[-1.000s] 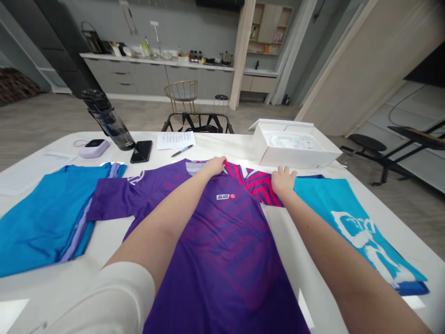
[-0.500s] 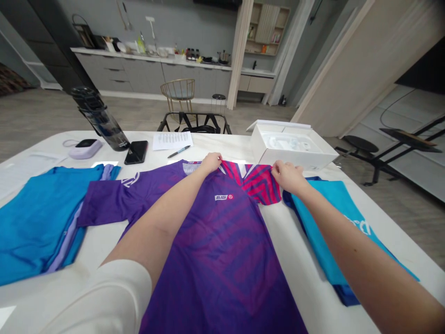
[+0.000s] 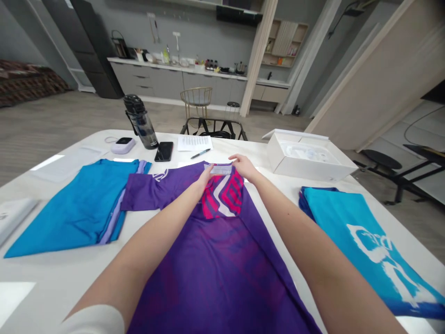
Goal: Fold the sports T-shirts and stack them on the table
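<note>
A purple jersey (image 3: 208,260) lies spread on the white table, its neck away from me. Its pink-striped sleeve (image 3: 222,197) is folded inward over the chest, covering the logo. My left hand (image 3: 204,178) is closed on the cloth at the left of the collar, thumb on top. At the right of the collar, my right hand (image 3: 244,167) pinches the folded shoulder edge. The other sleeve (image 3: 142,191) stretches out flat to the left, partly over folded blue clothes (image 3: 76,204).
A folded turquoise shirt (image 3: 375,246) lies at the right. Behind it stands an open white box (image 3: 309,160). Along the far left are a water bottle (image 3: 142,123), a phone (image 3: 164,151), a lilac device (image 3: 123,145), a pen (image 3: 200,154) and a printed sheet (image 3: 194,143).
My right hand has brought the pink-striped sleeve from the right, inward over the jersey's chest. My left hand stays near the collar. The view has shifted, moving the surroundings rightward.
</note>
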Tool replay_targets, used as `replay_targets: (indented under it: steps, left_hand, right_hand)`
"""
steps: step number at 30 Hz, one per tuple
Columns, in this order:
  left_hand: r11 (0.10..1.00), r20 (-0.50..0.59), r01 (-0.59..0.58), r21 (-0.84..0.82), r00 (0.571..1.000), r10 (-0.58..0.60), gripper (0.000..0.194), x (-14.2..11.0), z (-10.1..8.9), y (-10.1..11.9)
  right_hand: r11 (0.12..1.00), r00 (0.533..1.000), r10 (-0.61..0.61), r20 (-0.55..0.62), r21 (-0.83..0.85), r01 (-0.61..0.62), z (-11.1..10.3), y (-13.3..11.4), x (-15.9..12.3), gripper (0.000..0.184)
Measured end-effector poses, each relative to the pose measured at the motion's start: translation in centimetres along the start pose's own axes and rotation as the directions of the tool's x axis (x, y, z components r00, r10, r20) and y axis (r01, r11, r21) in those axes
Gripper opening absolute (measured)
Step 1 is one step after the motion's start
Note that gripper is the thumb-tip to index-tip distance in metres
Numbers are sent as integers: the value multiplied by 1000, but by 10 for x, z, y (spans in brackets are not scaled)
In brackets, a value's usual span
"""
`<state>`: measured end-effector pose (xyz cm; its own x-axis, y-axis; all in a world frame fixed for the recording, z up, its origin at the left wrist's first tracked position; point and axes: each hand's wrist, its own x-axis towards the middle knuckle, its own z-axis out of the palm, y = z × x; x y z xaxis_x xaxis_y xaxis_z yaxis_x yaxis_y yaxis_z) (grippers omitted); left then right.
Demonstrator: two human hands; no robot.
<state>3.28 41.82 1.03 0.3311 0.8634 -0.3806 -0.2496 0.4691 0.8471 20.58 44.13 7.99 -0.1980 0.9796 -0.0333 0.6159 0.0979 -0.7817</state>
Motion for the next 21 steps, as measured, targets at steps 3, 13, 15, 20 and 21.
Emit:
replay_targets:
  steps: [3, 13, 15, 20, 21]
  left_hand:
    - [988, 26, 155, 7, 988, -155, 49, -30, -15, -5]
    - [561, -183, -142, 816, 856, 483, 8, -51, -4, -13]
    - [627, -212, -221, 747, 815, 540, 15, -53, -2, -9]
    - [794, -355, -236, 560, 798, 487, 13, -47, -13, 20]
    - [816, -382, -212, 537, 802, 459, 12, -45, -18, 27]
  right_hand:
    - [917, 998, -3, -58, -398, -20, 12, 41, 10, 49]
    - [828, 998, -61, 5, -558, 53, -1, 102, 19, 28]
    - [877, 994, -104, -37, -476, 73, -7, 102, 20, 23]
    - [945, 968, -190, -165, -298, 135, -30, 82, 36, 24]
    - [942, 966, -191, -174, -308, 131, -33, 77, 42, 27]
